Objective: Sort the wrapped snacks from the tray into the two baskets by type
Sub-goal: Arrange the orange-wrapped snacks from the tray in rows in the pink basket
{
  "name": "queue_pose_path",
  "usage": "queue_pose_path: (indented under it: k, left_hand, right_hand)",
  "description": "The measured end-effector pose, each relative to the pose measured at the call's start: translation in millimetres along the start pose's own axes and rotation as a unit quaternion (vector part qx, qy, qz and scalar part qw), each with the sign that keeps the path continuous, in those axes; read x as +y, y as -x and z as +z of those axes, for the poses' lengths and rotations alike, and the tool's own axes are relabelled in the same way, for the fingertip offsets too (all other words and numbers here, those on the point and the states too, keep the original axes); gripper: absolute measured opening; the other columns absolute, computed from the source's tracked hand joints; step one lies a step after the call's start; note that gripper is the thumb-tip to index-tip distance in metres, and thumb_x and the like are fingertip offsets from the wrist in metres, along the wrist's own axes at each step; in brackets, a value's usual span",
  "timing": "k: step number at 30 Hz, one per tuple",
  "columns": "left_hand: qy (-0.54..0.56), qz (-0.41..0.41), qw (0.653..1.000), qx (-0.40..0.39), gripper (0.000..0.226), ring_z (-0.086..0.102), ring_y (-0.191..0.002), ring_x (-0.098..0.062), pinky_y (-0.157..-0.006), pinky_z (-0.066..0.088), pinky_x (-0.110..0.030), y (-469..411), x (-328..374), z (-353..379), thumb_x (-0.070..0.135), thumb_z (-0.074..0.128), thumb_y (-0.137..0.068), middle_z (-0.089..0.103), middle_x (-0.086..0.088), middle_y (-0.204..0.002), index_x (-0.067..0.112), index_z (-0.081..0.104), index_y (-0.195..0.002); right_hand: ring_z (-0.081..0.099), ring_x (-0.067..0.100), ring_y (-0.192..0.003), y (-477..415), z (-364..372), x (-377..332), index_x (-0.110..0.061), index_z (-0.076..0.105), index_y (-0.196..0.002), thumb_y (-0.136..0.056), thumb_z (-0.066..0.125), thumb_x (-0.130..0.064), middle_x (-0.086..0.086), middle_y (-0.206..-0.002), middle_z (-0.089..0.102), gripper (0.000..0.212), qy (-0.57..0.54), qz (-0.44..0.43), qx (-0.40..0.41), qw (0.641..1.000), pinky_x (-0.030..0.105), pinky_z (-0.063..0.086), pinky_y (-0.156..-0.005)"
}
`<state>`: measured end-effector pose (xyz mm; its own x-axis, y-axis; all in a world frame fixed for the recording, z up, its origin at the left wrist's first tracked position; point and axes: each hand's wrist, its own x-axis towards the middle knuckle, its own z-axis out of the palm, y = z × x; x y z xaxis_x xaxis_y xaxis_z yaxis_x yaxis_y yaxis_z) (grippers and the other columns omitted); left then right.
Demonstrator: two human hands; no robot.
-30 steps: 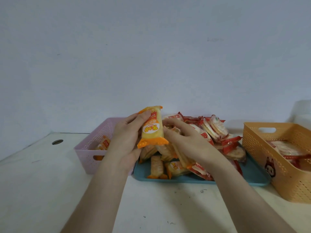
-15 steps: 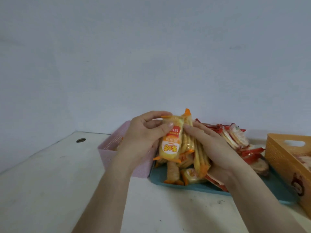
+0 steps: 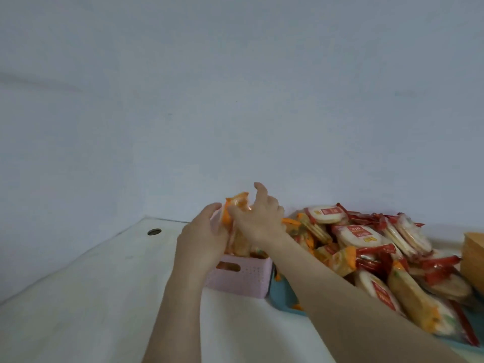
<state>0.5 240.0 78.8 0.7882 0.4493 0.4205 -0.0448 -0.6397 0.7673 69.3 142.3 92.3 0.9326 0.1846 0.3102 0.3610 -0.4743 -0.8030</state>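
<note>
Both hands are together above the pink basket [image 3: 245, 281]. Between them is a bundle of yellow-orange wrapped snacks [image 3: 237, 224]. My left hand [image 3: 203, 238] grips the bundle from the left, and my right hand [image 3: 258, 218] holds it from the right with its index finger raised. The lower part of the bundle dips to the basket's rim. On the teal tray [image 3: 284, 297] at the right lies a heap of red-and-white round snacks [image 3: 358, 234] mixed with several yellow-orange packs [image 3: 340, 260].
The corner of the orange basket [image 3: 472, 260] shows at the right edge. A round hole [image 3: 154, 231] sits in the white table [image 3: 91, 297] at the left. A plain wall stands close behind everything.
Both hands carried the yellow-orange packs left from above the tray to over the pink basket. The view has swung left, so the orange basket is nearly out of frame.
</note>
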Motion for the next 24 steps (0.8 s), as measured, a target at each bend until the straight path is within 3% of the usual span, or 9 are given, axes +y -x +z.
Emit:
queue_pose_path:
  k: [2, 5, 7, 11, 17, 19, 21, 22, 24]
  left_hand:
    - [-0.053, -0.016, 0.998, 0.005, 0.033, 0.058, -0.107, -0.014, -0.083, 0.041, -0.025, -2, -7, -5, 0.026, 0.052, -0.093, 0.062, 0.007, -0.123, 0.032, 0.057, -0.125]
    - [-0.017, 0.004, 0.999, 0.045, 0.023, 0.061, -0.092, -0.009, -0.077, 0.046, -0.027, -7, 4, -12, 0.021, 0.054, -0.090, 0.068, 0.010, -0.108, 0.034, 0.066, -0.105]
    - [-0.001, 0.024, 1.000, 0.014, 0.021, 0.063, -0.083, -0.009, -0.074, 0.053, -0.030, -8, 16, -7, 0.021, 0.053, -0.089, 0.069, 0.013, -0.095, 0.035, 0.067, -0.095]
    - [-0.065, 0.102, 0.989, -0.090, 0.021, 0.062, -0.084, -0.003, -0.074, 0.052, -0.026, 12, 43, 21, 0.024, 0.053, -0.089, 0.065, 0.019, -0.083, 0.035, 0.067, -0.099]
    - [-0.173, 0.191, 0.941, -0.220, 0.033, 0.057, -0.109, -0.017, -0.090, 0.048, -0.035, 34, 41, 99, 0.036, 0.054, -0.088, 0.063, 0.007, -0.117, 0.032, 0.057, -0.121]
    - [-0.237, 0.168, 0.919, -0.268, 0.062, 0.033, -0.136, -0.030, -0.108, 0.035, -0.043, 49, 25, 128, 0.040, 0.057, -0.086, 0.034, -0.004, -0.150, 0.027, 0.034, -0.142]
    - [-0.243, 0.112, 0.916, -0.300, 0.088, 0.004, -0.147, -0.035, -0.116, 0.020, -0.047, 58, 12, 147, 0.047, 0.058, -0.085, -0.006, -0.005, -0.161, 0.029, 0.004, -0.152]
    - [-0.229, 0.100, 0.923, -0.293, 0.091, 0.002, -0.147, -0.035, -0.117, 0.018, -0.046, 56, 6, 149, 0.049, 0.058, -0.086, -0.012, -0.005, -0.161, 0.032, -0.003, -0.151]
    - [-0.223, 0.114, 0.929, -0.271, 0.091, 0.012, -0.146, -0.035, -0.115, 0.021, -0.044, 50, 0, 151, 0.044, 0.059, -0.086, -0.004, -0.007, -0.162, 0.035, -0.004, -0.150]
  right_hand:
    - [0.017, 0.032, -0.139, 9, -9, 16, -0.032, 0.019, -0.148, -0.088, 0.052, -0.042, 0.010, -0.152, 0.025, 0.069, 0.085, -0.007, -0.009, 0.996, 0.051, 0.023, -0.108]
    - [0.022, 0.030, -0.136, 21, -48, 35, -0.034, 0.031, -0.142, -0.089, 0.054, -0.038, 0.003, -0.148, 0.035, 0.058, 0.156, -0.027, 0.003, 0.987, 0.050, 0.025, -0.108]
    - [0.022, 0.029, -0.136, 29, -79, 50, -0.034, 0.032, -0.141, -0.090, 0.053, -0.034, 0.003, -0.146, 0.038, 0.055, 0.224, -0.014, -0.009, 0.975, 0.050, 0.025, -0.110]
    - [0.017, 0.029, -0.142, 48, -118, 85, -0.038, 0.019, -0.146, -0.091, 0.052, -0.043, -0.001, -0.153, 0.027, 0.064, 0.308, 0.045, -0.055, 0.949, 0.053, 0.025, -0.111]
    - [0.024, 0.030, -0.136, 52, -115, 109, -0.039, 0.022, -0.145, -0.088, 0.055, -0.040, -0.001, -0.148, 0.032, 0.065, 0.350, 0.022, -0.073, 0.934, 0.052, 0.028, -0.106]
    - [0.029, 0.029, -0.131, 49, -112, 111, -0.039, 0.030, -0.142, -0.089, 0.050, -0.024, -0.001, -0.143, 0.038, 0.058, 0.368, -0.021, -0.061, 0.928, 0.052, 0.034, -0.104]
    - [0.037, 0.026, -0.121, 51, -111, 116, -0.037, 0.041, -0.137, -0.088, 0.050, -0.015, 0.000, -0.133, 0.046, 0.054, 0.366, -0.060, -0.078, 0.925, 0.045, 0.040, -0.098]
    - [0.040, 0.025, -0.114, 51, -109, 118, -0.034, 0.045, -0.134, -0.088, 0.052, -0.015, 0.000, -0.128, 0.049, 0.050, 0.366, -0.076, -0.093, 0.923, 0.041, 0.042, -0.094]
    - [0.045, 0.024, -0.105, 53, -112, 124, -0.030, 0.049, -0.128, -0.086, 0.057, -0.022, 0.000, -0.119, 0.052, 0.043, 0.370, -0.073, -0.116, 0.919, 0.036, 0.043, -0.087]
